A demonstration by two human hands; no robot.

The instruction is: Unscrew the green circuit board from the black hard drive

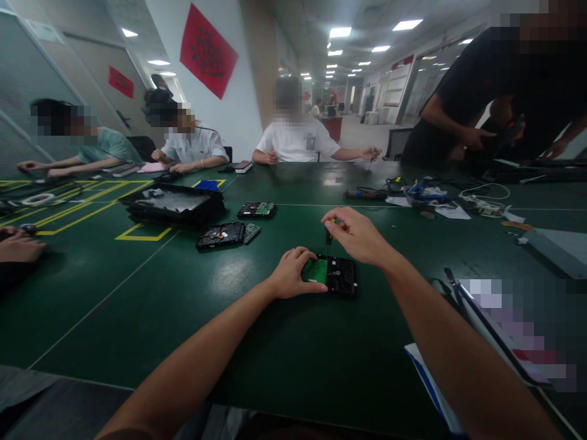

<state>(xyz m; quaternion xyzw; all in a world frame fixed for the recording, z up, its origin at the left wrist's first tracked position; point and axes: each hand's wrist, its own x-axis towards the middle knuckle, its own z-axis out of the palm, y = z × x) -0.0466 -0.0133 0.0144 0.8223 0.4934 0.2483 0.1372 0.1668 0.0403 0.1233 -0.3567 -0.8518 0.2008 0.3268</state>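
- Hard drive takes centre stage, lying flat on the green tabletop between the wearer's two hands, its green circuit board facing up at the left end.
- Out on the far left, a co-worker's hand rests at the table's edge, beside yellow tape markings.
- Moving right, here's a shallow black tray with pale material inside, too blurred to name.
- Just beside it, a black drive casing sits next to a loose circuit board, with a second hard drive behind them.
- Now the left hand: it's a spanning grip, thumb on the near side, fingers over the far side, holding the drive by its board end.
- Across the table, a person in a white shirt sits facing this way.
- And the right hand! Fingers pinched narrow around a screwdriver, held upright over the drive; whether the tip touches, I cannot tell.
- Further right, tangled cables lie near the far side, a person in dark clothes stands behind, and a grey box closes the row.
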